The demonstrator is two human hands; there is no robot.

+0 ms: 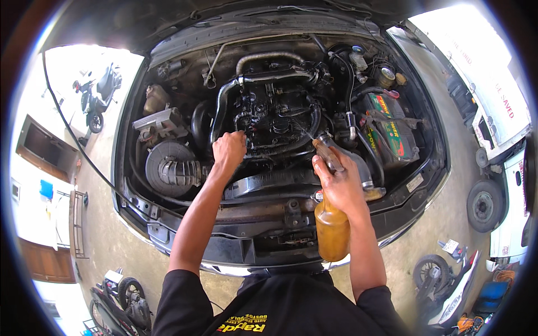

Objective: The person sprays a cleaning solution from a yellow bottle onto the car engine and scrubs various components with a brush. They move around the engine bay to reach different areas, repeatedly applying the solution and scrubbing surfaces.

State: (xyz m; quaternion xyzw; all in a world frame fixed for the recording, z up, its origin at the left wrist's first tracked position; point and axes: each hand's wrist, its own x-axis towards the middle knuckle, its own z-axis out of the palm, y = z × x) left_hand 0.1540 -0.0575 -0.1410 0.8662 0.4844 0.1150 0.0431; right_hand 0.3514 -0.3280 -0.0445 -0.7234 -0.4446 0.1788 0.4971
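Bottle [332, 232], one, amber, firmly in right grip [343, 180]; left grip [229, 150] curled by one engine [274, 103], contents unclear.

Head camera: worn on the head, left one of a side-by-side pair, looking steeply down through a wide fisheye lens.
Engine [274, 109]: faced from in front of the car [227, 246], at close range, just above the frame's middle.
Shirt [314, 299] and forearms [194, 235]: seen from above, rising from the lower edge.
Raised hood [129, 25]: cut off along the top edge.
Floor [101, 207] and motorbikes [457, 294]: caught farther off, bent toward the rim.
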